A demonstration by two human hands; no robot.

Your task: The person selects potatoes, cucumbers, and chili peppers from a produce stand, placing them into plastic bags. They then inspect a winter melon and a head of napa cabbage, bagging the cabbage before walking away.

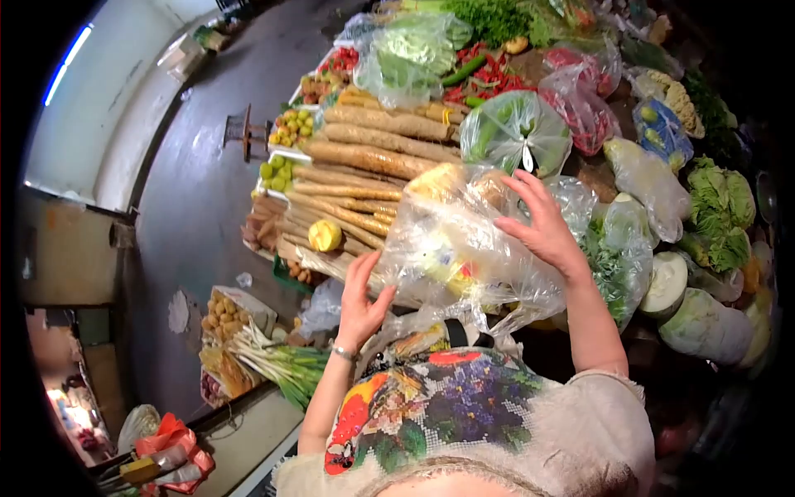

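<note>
A large clear plastic bag (414,240) spreads in front of me over the long brown roots (356,157). What lies in or beneath it shows only partly through the film: something pale, with yellow and red patches. My left hand (362,306) is at the bag's left edge, thumb apart from the fingers. On the upper right side, my right hand (542,224) touches the film with its fingers spread. A cut yellow-faced piece (325,235) rests on the roots near my left hand. Just beyond the bag sits a plastic-wrapped green vegetable (515,132).
Red chillies (497,79), bagged cabbage (406,58) and herbs (497,21) fill the far side. Leafy cabbage (720,211) and a cut white gourd (665,283) lie right. At lower left are green onions (286,360) and a box of potatoes (224,319). A stool (246,132) stands on the floor.
</note>
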